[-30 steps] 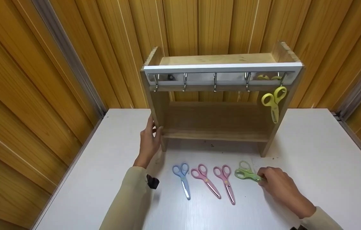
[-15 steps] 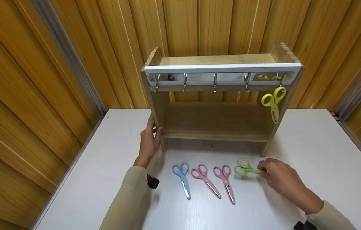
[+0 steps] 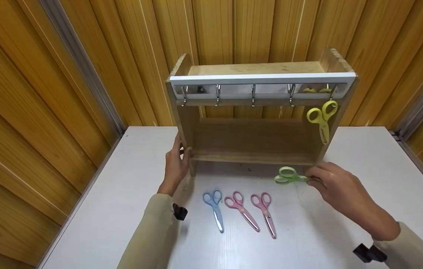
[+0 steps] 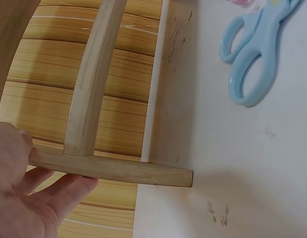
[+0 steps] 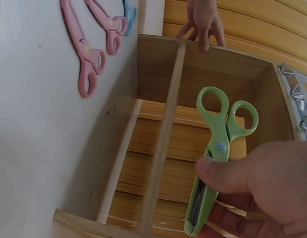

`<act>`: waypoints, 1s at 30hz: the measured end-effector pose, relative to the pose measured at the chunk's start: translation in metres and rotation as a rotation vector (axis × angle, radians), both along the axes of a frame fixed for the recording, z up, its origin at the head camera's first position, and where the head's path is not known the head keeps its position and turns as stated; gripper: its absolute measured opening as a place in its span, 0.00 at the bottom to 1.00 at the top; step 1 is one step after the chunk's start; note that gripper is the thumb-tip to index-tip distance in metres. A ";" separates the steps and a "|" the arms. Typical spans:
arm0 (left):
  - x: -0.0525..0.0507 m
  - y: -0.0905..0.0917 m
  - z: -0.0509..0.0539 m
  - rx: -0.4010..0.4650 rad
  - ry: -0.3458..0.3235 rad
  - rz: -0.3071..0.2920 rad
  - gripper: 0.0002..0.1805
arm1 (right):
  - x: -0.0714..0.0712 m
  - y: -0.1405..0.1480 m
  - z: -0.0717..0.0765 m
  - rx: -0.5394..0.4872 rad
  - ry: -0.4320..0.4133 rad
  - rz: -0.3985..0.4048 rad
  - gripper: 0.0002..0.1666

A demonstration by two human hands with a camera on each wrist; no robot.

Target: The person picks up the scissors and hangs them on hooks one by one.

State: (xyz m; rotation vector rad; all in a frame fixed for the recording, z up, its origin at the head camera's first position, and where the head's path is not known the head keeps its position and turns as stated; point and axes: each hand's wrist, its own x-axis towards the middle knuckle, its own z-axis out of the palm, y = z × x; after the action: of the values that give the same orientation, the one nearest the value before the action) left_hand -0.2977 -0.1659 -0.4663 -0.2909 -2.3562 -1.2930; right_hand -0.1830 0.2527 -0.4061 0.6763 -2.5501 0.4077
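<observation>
My right hand (image 3: pixel 340 186) pinches the green scissors (image 5: pixel 221 134) by the blade end, handle loops pointing left, raised off the table just in front of the shelf's right foot. With thumb and fingers, my left hand (image 3: pixel 175 164) grips the left side panel of the wooden shelf (image 3: pixel 252 157). Blue scissors (image 3: pixel 215 211) and two pink scissors, one in the middle (image 3: pixel 242 211) and one further right (image 3: pixel 264 215), lie on the white table before it. Yellow scissors (image 3: pixel 322 121) hang by one loop from the rightmost hook.
A metal rail (image 3: pixel 233 80) with several hooks runs across the shelf's upper front; the other hooks hold nothing. Wood-patterned walls (image 3: pixel 252 33) stand behind and at both sides. The white table (image 3: pixel 136 231) spreads around the shelf.
My right hand has lifted the green scissors off the table and carried them up toward the shelf. My left hand stays on the side panel.
</observation>
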 end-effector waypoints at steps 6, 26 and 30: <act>0.001 -0.003 -0.002 -0.012 0.026 0.012 0.37 | -0.003 -0.007 0.020 -0.091 0.127 0.011 0.20; -0.001 0.001 -0.002 -0.022 0.084 0.023 0.34 | -0.030 -0.031 0.046 -0.475 0.193 0.038 0.13; -0.001 0.001 -0.003 -0.017 0.086 0.021 0.33 | -0.034 -0.036 0.049 -0.532 0.173 0.024 0.13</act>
State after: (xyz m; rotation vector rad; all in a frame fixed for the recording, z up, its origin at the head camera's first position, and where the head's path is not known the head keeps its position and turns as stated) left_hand -0.2991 -0.1646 -0.4688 -0.3192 -2.2928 -1.2271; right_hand -0.2167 0.2167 -0.3571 0.5118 -2.1343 0.9459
